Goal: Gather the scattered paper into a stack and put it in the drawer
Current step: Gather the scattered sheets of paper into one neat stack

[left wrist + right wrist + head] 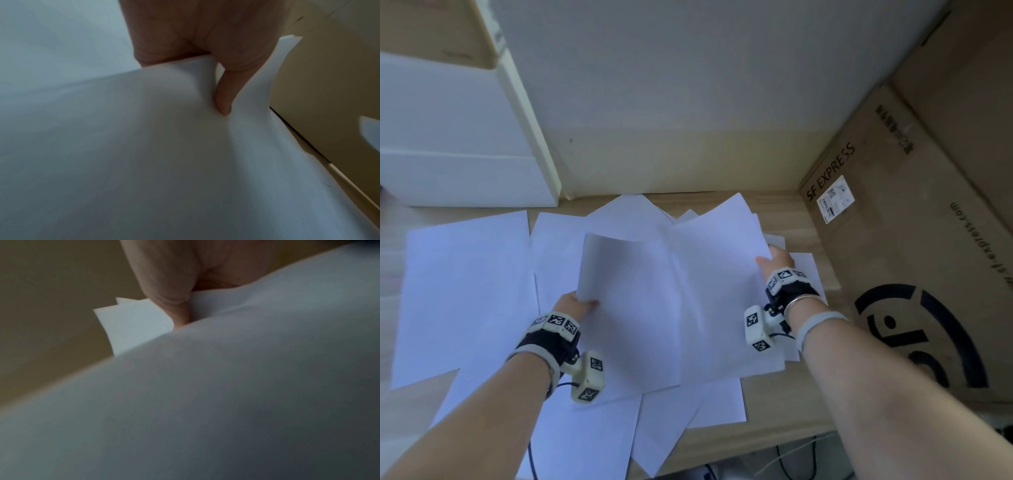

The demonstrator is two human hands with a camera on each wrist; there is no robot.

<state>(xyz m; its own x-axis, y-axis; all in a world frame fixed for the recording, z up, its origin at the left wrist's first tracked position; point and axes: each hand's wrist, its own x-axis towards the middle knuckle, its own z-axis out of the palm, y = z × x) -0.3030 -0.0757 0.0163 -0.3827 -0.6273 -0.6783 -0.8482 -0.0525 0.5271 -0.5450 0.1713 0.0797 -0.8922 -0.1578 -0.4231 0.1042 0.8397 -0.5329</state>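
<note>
In the head view, thin, limp paper [654, 291] is seen fanned across the frame's middle, one bundle pinched by the left hand [577, 303] and one by the right hand [777, 260]; in both wrist views a thumb is pressed onto bowing sheets, so edges are judged the best hold.

Fingers [774, 255] of both hands under paper [640, 308]

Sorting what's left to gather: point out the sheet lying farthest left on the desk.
The flat sheet left of the left hand, lying apart; neither hand touches it, unlike the lifted sheets.
</note>
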